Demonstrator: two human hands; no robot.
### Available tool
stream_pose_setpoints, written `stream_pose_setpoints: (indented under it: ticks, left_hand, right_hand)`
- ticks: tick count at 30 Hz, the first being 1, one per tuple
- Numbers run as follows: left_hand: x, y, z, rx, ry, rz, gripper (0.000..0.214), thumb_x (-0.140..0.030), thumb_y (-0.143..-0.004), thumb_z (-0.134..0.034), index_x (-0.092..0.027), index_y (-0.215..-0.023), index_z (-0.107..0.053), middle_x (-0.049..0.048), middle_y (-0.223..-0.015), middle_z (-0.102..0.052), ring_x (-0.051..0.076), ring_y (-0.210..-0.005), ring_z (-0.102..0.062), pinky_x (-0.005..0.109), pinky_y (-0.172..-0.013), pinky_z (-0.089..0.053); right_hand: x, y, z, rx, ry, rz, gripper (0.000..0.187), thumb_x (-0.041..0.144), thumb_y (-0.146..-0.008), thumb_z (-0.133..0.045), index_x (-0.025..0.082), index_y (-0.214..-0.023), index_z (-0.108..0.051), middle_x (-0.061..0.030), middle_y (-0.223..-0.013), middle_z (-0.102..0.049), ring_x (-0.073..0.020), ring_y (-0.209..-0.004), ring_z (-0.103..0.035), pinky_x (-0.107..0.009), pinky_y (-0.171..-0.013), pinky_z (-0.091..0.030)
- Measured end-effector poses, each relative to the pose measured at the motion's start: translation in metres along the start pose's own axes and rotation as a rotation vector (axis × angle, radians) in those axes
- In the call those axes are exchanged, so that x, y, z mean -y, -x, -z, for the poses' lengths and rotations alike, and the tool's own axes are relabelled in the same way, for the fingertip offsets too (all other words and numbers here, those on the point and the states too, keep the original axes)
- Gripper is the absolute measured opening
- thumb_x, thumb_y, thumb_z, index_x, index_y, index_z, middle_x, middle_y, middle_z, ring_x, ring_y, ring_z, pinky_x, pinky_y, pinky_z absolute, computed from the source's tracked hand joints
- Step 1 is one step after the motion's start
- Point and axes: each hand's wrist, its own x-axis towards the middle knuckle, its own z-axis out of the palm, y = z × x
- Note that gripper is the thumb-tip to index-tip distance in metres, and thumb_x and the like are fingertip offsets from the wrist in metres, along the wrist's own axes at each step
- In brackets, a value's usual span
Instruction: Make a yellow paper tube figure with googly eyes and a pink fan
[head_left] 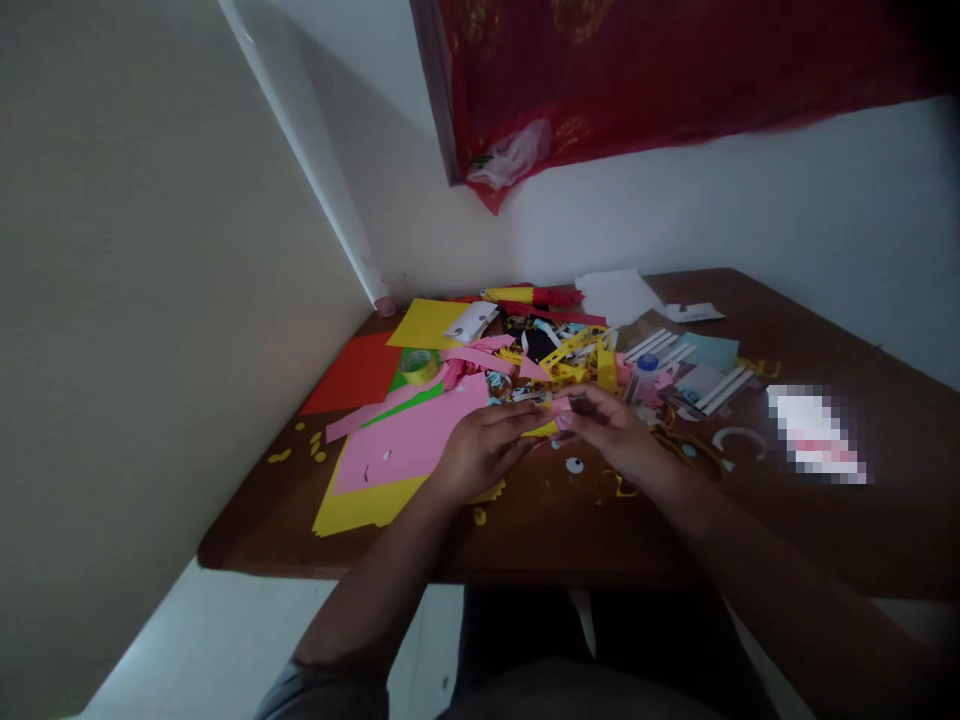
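A small pink and yellow paper piece [553,418] is between my two hands above the table's middle. My left hand [484,448] reaches in with its fingers stretched together over the piece's left end. My right hand [611,428] pinches its right end between thumb and fingers. Part of the piece is hidden behind the fingers. Just below it lies a white paper eye [574,465] with a dark pupil. Close to my left hand are a large pink sheet [409,435] and yellow sheets [360,507]. Beyond my right hand stands a glue bottle [643,378] with a blue cap.
Mixed paper scraps [555,345] pile up at the back. A roll of yellow-green tape [418,367] rests on the left, near an orange-red sheet [352,372] and yellow paper dots [315,445]. Scissors [690,450] lie beside my right wrist. The wooden table [810,540] meets walls behind and left.
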Motion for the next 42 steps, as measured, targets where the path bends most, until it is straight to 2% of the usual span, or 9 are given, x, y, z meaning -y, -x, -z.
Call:
stream_pose_setpoints:
  ticks: [5, 7, 10, 13, 16, 20, 24, 34, 42]
  left_hand:
    - [0.000, 0.000, 0.007, -0.026, -0.125, 0.056, 0.102, -0.057, -0.100, -0.089, -0.036, -0.185, -0.037, 0.0202, -0.180, -0.056, 0.038, -0.166, -0.058, 0.057, -0.134, -0.053]
    - [-0.001, -0.001, 0.013, -0.091, -0.200, 0.107, 0.116, -0.068, -0.090, -0.095, -0.035, -0.185, -0.038, 0.0216, -0.186, -0.046, 0.044, -0.171, -0.049, 0.064, -0.139, -0.043]
    - [-0.001, -0.001, 0.017, -0.284, -0.234, 0.231, 0.087, -0.066, -0.099, -0.087, -0.033, -0.174, -0.056, 0.0181, -0.177, -0.058, 0.042, -0.165, -0.055, 0.065, -0.139, -0.041]
    - [0.005, 0.000, 0.015, -0.608, -0.023, 0.496, 0.054, -0.059, -0.110, -0.073, -0.029, -0.155, -0.072, 0.0144, -0.167, -0.064, 0.038, -0.163, -0.055, 0.060, -0.137, -0.044]
    - [0.014, -0.001, 0.012, -0.768, 0.236, 0.711, 0.057, -0.067, -0.109, -0.072, -0.026, -0.148, -0.072, 0.0166, -0.161, -0.066, 0.037, -0.151, -0.065, 0.056, -0.123, -0.058]
    - [0.017, -0.006, 0.008, -0.617, 0.673, 0.862, 0.088, -0.086, -0.090, -0.081, -0.022, -0.148, -0.065, 0.0150, -0.128, -0.079, 0.033, -0.108, -0.084, 0.048, -0.086, -0.072]
    - [0.008, -0.012, 0.002, -0.555, 1.043, 0.928, 0.109, -0.075, -0.066, -0.106, -0.024, -0.149, -0.058, 0.0105, -0.123, -0.082, 0.029, -0.096, -0.087, 0.044, -0.084, -0.070]
    - [-0.002, -0.017, -0.002, -0.639, 1.086, 1.044, 0.101, -0.039, -0.064, -0.114, -0.020, -0.146, -0.058, 0.0054, -0.111, -0.083, 0.022, -0.089, -0.084, 0.043, -0.087, -0.074]
    - [-0.013, -0.019, -0.001, -0.599, 0.983, 0.986, 0.108, -0.035, -0.066, -0.113, -0.023, -0.157, -0.056, 0.0044, -0.109, -0.084, 0.024, -0.090, -0.085, 0.043, -0.086, -0.077]
  right_hand:
    - [0.005, -0.001, -0.003, -0.050, -0.057, 0.048, 0.052, 0.059, -0.079, -0.104, 0.030, -0.116, -0.082, -0.0038, -0.111, -0.084, -0.0253, -0.096, -0.082, -0.045, -0.088, -0.075]
    - [0.007, -0.001, -0.004, -0.073, -0.069, 0.064, 0.051, 0.057, -0.078, -0.104, 0.030, -0.116, -0.083, -0.0041, -0.114, -0.083, -0.0262, -0.102, -0.081, -0.045, -0.089, -0.075]
    - [0.009, 0.000, -0.003, -0.099, -0.095, 0.097, 0.050, 0.053, -0.078, -0.105, 0.031, -0.117, -0.082, -0.0040, -0.115, -0.082, -0.0273, -0.107, -0.079, -0.046, -0.093, -0.075]
    - [0.010, -0.001, -0.002, -0.118, -0.157, 0.134, 0.050, 0.050, -0.077, -0.105, 0.032, -0.117, -0.080, -0.0033, -0.119, -0.080, -0.0269, -0.111, -0.077, -0.048, -0.097, -0.075]
    - [0.014, -0.001, -0.001, -0.142, -0.208, 0.150, 0.053, 0.047, -0.074, -0.105, 0.032, -0.116, -0.075, -0.0032, -0.127, -0.078, -0.0281, -0.118, -0.076, -0.050, -0.102, -0.073]
    - [0.021, 0.002, -0.001, -0.167, -0.187, 0.156, 0.059, 0.048, -0.071, -0.103, 0.032, -0.117, -0.069, -0.0047, -0.136, -0.077, -0.0325, -0.130, -0.074, -0.053, -0.107, -0.071]
    - [0.024, 0.004, -0.003, -0.157, -0.107, 0.143, 0.060, 0.054, -0.074, -0.101, 0.033, -0.118, -0.066, -0.0063, -0.144, -0.077, -0.0348, -0.135, -0.071, -0.051, -0.105, -0.069]
    - [0.008, 0.003, 0.002, -0.102, 0.118, 0.223, 0.052, 0.050, -0.084, -0.096, 0.032, -0.123, -0.066, -0.0071, -0.137, -0.077, -0.0312, -0.125, -0.073, -0.046, -0.107, -0.061]
    - [0.012, 0.000, 0.006, -0.091, 0.223, 0.171, 0.055, 0.074, -0.090, -0.087, 0.031, -0.124, -0.083, -0.0086, -0.136, -0.083, -0.0343, -0.130, -0.076, -0.048, -0.108, -0.064]
